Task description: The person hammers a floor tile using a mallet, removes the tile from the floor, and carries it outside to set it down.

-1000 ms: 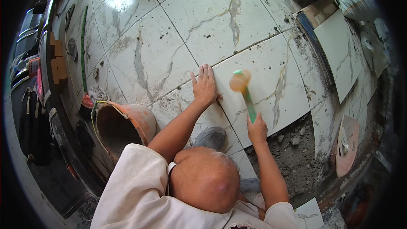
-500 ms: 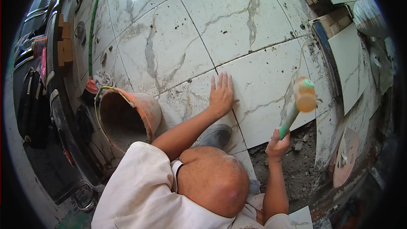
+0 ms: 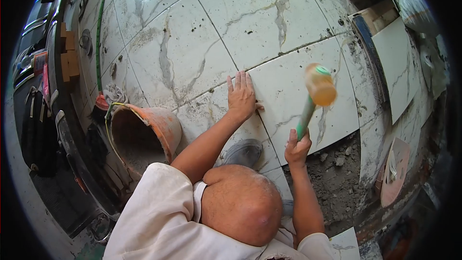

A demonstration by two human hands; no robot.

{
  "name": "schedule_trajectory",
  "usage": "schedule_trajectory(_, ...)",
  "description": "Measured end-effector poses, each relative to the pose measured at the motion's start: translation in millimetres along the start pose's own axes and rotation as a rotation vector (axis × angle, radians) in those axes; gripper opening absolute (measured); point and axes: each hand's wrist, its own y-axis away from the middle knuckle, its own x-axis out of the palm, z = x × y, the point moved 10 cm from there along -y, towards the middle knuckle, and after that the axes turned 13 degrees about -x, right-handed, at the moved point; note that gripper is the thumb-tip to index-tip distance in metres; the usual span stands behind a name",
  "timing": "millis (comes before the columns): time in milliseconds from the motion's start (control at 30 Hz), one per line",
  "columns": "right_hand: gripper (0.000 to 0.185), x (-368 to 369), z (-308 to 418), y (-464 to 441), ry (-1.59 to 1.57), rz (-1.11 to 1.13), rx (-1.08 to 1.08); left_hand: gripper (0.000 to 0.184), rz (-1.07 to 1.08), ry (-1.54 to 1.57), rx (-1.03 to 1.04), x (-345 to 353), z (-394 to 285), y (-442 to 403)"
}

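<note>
My left hand (image 3: 242,96) lies flat with its fingers stretched out, across the joint between two white marbled floor tiles. In my right hand (image 3: 298,148) is the green handle of a rubber mallet (image 3: 321,85), whose yellowish head is slightly blurred. That head hangs over the marbled tile (image 3: 313,115) to the right of my left hand; whether it touches the tile I cannot tell. Below this tile's lower edge, rough grey mortar (image 3: 332,178) is exposed, beside my right forearm.
An orange-rimmed bucket (image 3: 167,126) lies tipped at the left, near a green-handled broom (image 3: 100,43). On the right are a pinkish trowel-like board (image 3: 395,173), a leaning loose tile (image 3: 395,67) and cardboard boxes (image 3: 373,21). My bent knee (image 3: 243,204) fills the lower middle.
My right hand and the mallet have moved left and away from me, over the tile. The left hand stays flat at the joint. The whole view has shifted slightly.
</note>
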Motion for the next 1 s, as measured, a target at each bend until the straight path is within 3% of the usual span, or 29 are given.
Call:
schedule_trajectory(67,0.036,4,-7,6,-0.165,-0.107,-0.099,0.122,0.005,0.015,-0.004,-2,2,1)
schedule_trajectory(100,0.035,9,-4,7,-0.076,-0.076,-0.147,0.121,0.0,0.009,-0.016,-3,2,1)
schedule_trajectory(200,0.036,35,-32,5,0.165,0.217,-0.054,0.12,-0.003,0.015,-0.017,-3,2,1)
schedule_trajectory(300,0.038,16,16,-8,0.014,0.106,-0.059,0.122,-0.007,0.013,-0.022,-2,3,2)
schedule_trajectory(467,0.041,19,-14,0,-0.064,-0.047,-0.083,0.124,-0.021,0.006,-0.009,-4,2,1)
schedule_trajectory(533,0.04,35,-35,6,0.064,0.185,-0.011,0.125,-0.034,0.016,-0.008,-3,4,1)
schedule_trajectory(600,0.041,18,0,-2,0.015,0.255,0.085,0.125,-0.004,0.006,-0.004,-1,3,4)
schedule_trajectory(667,0.041,6,55,-11,-0.454,0.231,0.128,0.124,-0.084,0.024,0.038,-5,4,4)
schedule_trajectory(733,0.038,-27,105,-25,-0.586,0.033,-0.182,0.128,-0.076,0.013,0.067,-3,5,7)
schedule_trajectory(800,0.034,-22,81,-11,-0.726,-0.096,-0.17,0.132,-0.057,0.001,0.074,-6,5,7)
schedule_trajectory(867,0.036,9,40,19,-0.728,-0.111,-0.121,0.135,-0.059,0.01,0.067,-3,8,5)
schedule_trajectory(933,0.038,33,-17,50,-0.263,-0.132,-0.021,0.137,-0.055,0.024,0.067,-1,7,7)
schedule_trajectory(967,0.04,44,-31,54,-0.101,0.024,0.076,0.137,-0.044,0.023,0.061,-1,8,7)
schedule_trajectory(1000,0.04,41,-38,56,-0.103,0.017,0.077,0.137,-0.033,0.02,0.051,0,10,6)
